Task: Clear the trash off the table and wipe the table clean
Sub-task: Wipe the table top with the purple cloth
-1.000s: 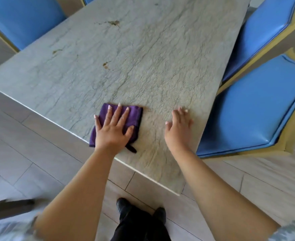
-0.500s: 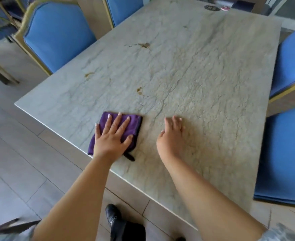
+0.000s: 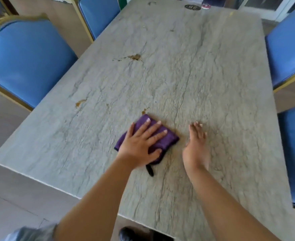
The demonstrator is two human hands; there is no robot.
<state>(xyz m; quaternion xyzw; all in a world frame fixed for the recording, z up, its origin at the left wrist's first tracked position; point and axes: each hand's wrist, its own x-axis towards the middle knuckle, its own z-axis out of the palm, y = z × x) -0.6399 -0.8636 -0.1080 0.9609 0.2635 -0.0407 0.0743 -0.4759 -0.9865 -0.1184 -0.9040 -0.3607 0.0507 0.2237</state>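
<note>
Bench [image 3: 195,75]: brown stains [image 3: 134,57] lying at 12 o'clock of my cloth [image 3: 167,140].
Left grip [image 3: 141,141]: spread, pressing cloth.
Right grip [image 3: 196,143]: spread, resting on bench.

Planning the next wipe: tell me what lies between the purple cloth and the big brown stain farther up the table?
A small brown spot just beyond the purple cloth, then bare table up to the big stain, in the head view.

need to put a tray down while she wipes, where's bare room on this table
Bare stone lies right of the right hand toward the right-side blue chairs, and mid-table beyond both hands. Busier spots: the purple cloth under the left hand, brown stains toward the left, and small items at the far edge.
</note>
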